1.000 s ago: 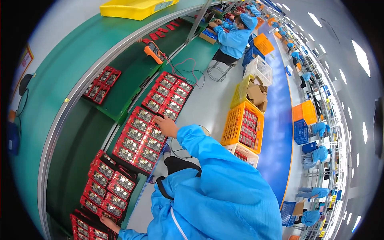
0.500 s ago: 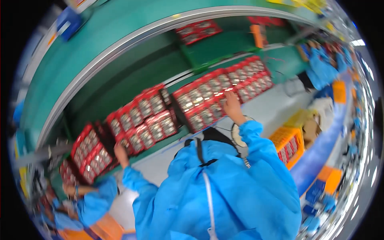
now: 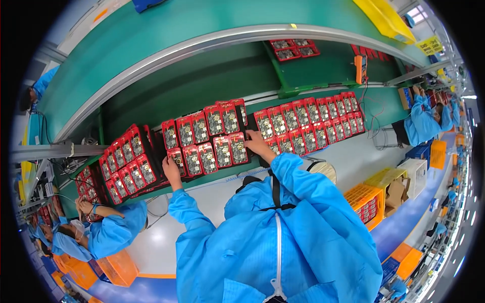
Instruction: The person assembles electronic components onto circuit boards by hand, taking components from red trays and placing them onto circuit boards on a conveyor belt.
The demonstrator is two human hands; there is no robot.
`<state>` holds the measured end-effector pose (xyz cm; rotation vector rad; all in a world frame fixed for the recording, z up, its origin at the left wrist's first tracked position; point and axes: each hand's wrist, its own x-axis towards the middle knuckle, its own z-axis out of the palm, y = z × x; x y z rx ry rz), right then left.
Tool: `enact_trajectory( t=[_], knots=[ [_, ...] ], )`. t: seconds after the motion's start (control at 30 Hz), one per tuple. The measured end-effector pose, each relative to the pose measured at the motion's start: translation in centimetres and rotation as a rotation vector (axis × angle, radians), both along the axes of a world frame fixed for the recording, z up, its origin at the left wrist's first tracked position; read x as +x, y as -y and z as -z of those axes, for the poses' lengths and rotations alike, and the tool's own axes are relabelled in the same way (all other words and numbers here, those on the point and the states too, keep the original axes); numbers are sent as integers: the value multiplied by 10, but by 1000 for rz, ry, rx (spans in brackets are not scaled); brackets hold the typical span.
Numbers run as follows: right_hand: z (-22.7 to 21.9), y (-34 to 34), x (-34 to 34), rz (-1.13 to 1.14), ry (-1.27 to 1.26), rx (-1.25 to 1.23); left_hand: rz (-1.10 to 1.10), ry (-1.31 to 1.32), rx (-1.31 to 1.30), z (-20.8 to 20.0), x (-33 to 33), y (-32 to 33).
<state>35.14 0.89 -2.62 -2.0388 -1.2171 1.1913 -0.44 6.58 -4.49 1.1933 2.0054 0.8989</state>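
Observation:
In front of me lies a dark tray holding red-framed circuit boards (image 3: 206, 157) in two rows. My left hand (image 3: 173, 174) is at the tray's near left end, its fingers bent against the edge beside a red frame. My right hand (image 3: 258, 145) grips the opposite end, fingers curled at the side of the last board. The fingertips of both hands are partly hidden by the tray edge and boards. A second block of red-framed boards (image 3: 309, 137) stands just right of my right hand, and another block (image 3: 128, 164) lies to the left.
An aluminium rail (image 3: 202, 39) arches above the green bench. Behind is a green rack (image 3: 303, 90) with more red frames and an orange handheld meter (image 3: 360, 69). Co-workers in blue sit left (image 3: 118, 227) and right (image 3: 423, 121). An orange crate (image 3: 365, 203) stands at my right.
My right hand has moved left from the right block to the middle tray's right end. My left hand remains by the tray's left end. The whole view has turned and shifted.

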Motion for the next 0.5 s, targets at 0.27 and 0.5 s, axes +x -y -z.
enact_trajectory(
  t=[0.27, 0.5],
  knots=[
    [1, -7, -5, 283, -462, 10, -220, 365, 45, 0, -7, -5],
    [-1, -13, -18, 379, -366, 199, -132, 410, -20, 7, -13, -6]
  ],
)
